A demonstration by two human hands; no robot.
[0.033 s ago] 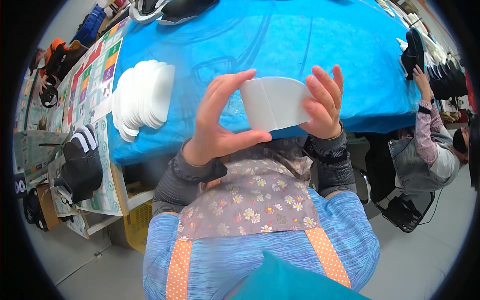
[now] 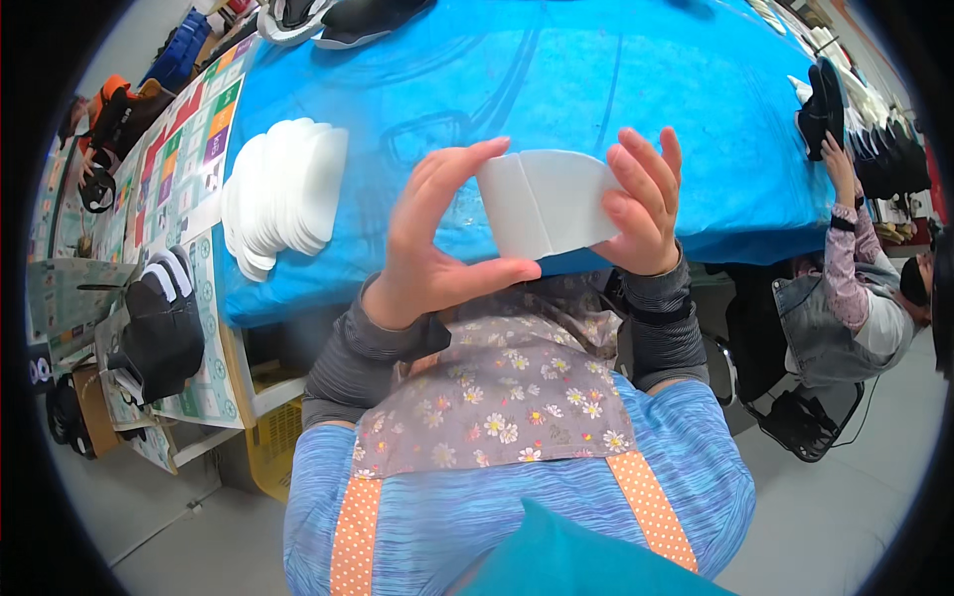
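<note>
Above the table's near edge, both my hands hold up a white insole-shaped sheet with a straight crease line across it. My left hand grips its left part, index fingertip at the top corner and thumb at the bottom edge. Around the rounded right end are the thumb and fingers of my right hand. Left of my hands, a fanned stack of white insole-shaped sheets lies on the blue table cover.
Black shoes stand at the table's far left. A side table with a patterned cover adjoins on the left, a black shoe upper at its near end. At the right, a co-worker's hand touches a black shoe.
</note>
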